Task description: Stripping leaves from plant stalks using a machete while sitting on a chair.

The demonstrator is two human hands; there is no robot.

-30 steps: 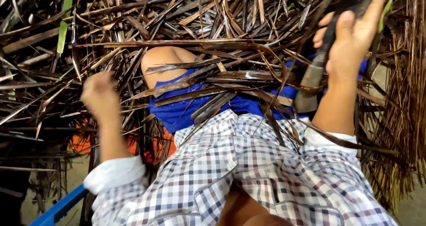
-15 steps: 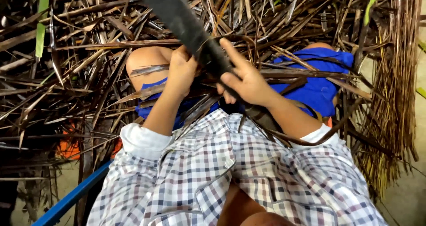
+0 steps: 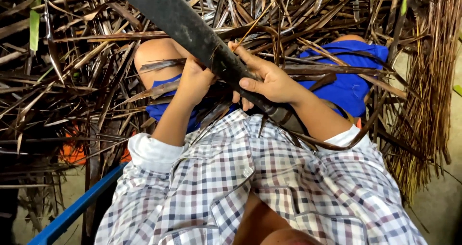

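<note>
You are clamping both hands on 1 long dark blade [image 3: 192, 31], slanting up-left over your lap. Right hand [image 3: 269, 79] is wrapping it from the right, left hand [image 3: 195, 81] from beneath, likely steadying it. Dried leaf strips [image 3: 86, 72] are lying across your blue shorts [image 3: 349, 84].

stalk [image 3: 192, 28] runs 11-to-5 o'clock over lap | left hand [image 3: 195, 79] at its 9 | right hand [image 3: 269, 79] at 3 | dry leaves [image 3: 72, 81] all round
</note>
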